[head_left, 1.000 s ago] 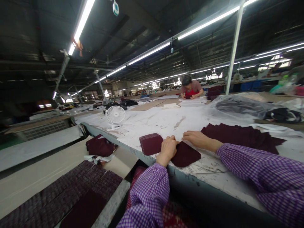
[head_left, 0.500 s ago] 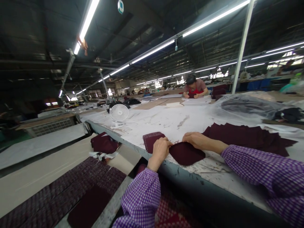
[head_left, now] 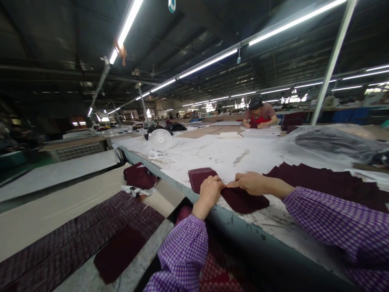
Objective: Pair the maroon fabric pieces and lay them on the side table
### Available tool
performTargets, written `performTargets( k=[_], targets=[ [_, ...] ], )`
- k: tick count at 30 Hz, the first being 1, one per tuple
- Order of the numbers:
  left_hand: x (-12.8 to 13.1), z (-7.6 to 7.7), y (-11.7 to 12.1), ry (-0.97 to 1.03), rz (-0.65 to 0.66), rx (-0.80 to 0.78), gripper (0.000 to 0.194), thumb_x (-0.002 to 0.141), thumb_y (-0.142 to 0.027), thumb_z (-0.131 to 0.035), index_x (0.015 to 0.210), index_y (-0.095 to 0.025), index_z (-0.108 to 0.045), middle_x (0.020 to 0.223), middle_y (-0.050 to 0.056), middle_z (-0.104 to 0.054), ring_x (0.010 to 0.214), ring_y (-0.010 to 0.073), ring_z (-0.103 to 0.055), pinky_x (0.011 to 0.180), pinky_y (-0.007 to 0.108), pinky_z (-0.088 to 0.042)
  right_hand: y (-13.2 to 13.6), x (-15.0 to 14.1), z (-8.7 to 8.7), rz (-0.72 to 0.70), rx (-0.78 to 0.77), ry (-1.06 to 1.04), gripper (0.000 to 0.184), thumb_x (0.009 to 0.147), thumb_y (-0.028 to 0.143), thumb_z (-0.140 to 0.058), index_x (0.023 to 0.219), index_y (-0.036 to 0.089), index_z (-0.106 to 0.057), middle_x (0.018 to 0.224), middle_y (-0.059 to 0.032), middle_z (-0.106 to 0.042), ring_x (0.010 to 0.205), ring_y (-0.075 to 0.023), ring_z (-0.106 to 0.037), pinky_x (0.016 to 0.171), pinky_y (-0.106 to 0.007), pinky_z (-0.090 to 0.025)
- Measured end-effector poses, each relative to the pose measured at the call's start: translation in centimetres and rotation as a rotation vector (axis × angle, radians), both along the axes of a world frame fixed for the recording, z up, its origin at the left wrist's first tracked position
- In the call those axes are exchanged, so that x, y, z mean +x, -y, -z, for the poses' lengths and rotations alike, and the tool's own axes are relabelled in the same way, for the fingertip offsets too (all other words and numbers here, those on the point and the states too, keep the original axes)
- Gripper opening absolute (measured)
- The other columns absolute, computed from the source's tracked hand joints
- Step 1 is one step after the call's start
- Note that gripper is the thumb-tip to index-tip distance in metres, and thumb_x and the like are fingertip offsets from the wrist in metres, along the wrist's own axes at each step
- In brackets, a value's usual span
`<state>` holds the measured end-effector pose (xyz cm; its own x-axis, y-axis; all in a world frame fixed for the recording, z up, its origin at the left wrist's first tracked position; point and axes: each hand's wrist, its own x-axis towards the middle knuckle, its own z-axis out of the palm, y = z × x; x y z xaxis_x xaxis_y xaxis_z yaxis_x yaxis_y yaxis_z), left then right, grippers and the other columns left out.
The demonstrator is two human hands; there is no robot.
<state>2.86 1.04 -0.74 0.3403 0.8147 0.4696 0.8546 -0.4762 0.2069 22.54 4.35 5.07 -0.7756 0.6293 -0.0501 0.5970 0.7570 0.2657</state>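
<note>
On the edge of the white-topped table lies a maroon fabric piece (head_left: 245,202), with its upper corner between my hands. My left hand (head_left: 209,195) pinches that corner from the left. Its fingertips meet those of my right hand (head_left: 251,183), whose fingers are closed at the same edge from above; its fingertip grip is partly hidden. Just left of the piece, partly behind my left hand, is a neat stack of maroon fabric pieces (head_left: 197,175). A fanned-out pile of maroon fabric (head_left: 328,182) lies beyond my right forearm.
A small white fan (head_left: 160,139) stands on the table (head_left: 212,152). Clear plastic sheeting (head_left: 331,140) lies at the right. Below left, rows of maroon fabric pieces (head_left: 75,227) and a maroon bundle (head_left: 139,177) rest on a lower surface. A co-worker (head_left: 259,113) leans over the far table.
My right hand has slid left along the fabric's upper edge until its fingertips meet my left hand's. The view has turned slightly left.
</note>
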Motion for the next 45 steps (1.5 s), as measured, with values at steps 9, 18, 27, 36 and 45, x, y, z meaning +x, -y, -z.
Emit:
performTargets(
  k=[9, 18, 27, 36, 45],
  targets=[
    [-1.2, 0.7, -0.3, 0.324, 0.019, -0.061, 0.016, 0.081, -0.01, -0.056, 0.079, -0.018, -0.07, 0.088, 0.003, -0.065, 0.086, 0.0158, -0.057, 0.081, 0.027, -0.044, -0.2, -1.0, -0.7, -0.012, -0.084, -0.01, 0.058, 0.076, 0.003, -0.042, 0.123, 0.031, -0.061, 0.087, -0.0068, -0.066, 0.072, -0.0163, -0.061, 0.062, -0.025, -0.04],
    [-2.0, 0.9, -0.2, 0.527, 0.071, -0.073, 0.019, 0.08, -0.006, -0.049, 0.078, -0.016, -0.064, 0.084, 0.002, -0.064, 0.082, 0.014, -0.058, 0.076, 0.025, -0.044, 0.5, -1.5, 1.0, -0.111, 0.125, 0.046, 0.061, 0.08, 0.002, -0.041, 0.133, 0.032, -0.051, 0.088, -0.0112, -0.064, 0.061, -0.0171, -0.058, 0.056, -0.028, -0.035],
    [-2.2, 0.9, -0.8, 0.519, -0.021, -0.182, 0.012, 0.076, -0.02, -0.062, 0.087, -0.017, -0.062, 0.09, 0.003, -0.063, 0.082, 0.0154, -0.057, 0.076, 0.027, -0.045, -0.9, -1.1, 0.9, 0.115, -0.12, -0.148, 0.034, 0.082, 0.027, -0.058, 0.115, 0.026, -0.062, 0.091, -0.0074, -0.065, 0.084, -0.0225, -0.059, 0.068, -0.029, -0.038],
    [-2.4, 0.5, -0.6, 0.511, 0.049, -0.215, 0.028, 0.074, -0.037, -0.063, 0.094, -0.018, -0.068, 0.096, 0.006, -0.067, 0.09, 0.0196, -0.059, 0.08, 0.03, -0.046, -2.5, 1.1, -0.2, 0.131, -0.329, -0.338, 0.017, 0.077, 0.02, -0.057, 0.092, 0.013, -0.062, 0.082, -0.0048, -0.064, 0.072, -0.0151, -0.055, 0.063, -0.024, -0.039],
    [-0.2, -0.3, -1.5, 0.545, -0.156, -0.315, 0.027, 0.078, -0.043, -0.057, 0.08, -0.021, -0.073, 0.076, 0.0, -0.071, 0.075, 0.0169, -0.062, 0.068, 0.024, -0.043, -3.6, 1.6, 1.3, 0.079, -0.399, -0.489, 0.023, 0.076, 0.027, -0.058, 0.095, 0.014, -0.059, 0.086, -0.0061, -0.064, 0.075, -0.0162, -0.056, 0.065, -0.026, -0.041]
  ],
)
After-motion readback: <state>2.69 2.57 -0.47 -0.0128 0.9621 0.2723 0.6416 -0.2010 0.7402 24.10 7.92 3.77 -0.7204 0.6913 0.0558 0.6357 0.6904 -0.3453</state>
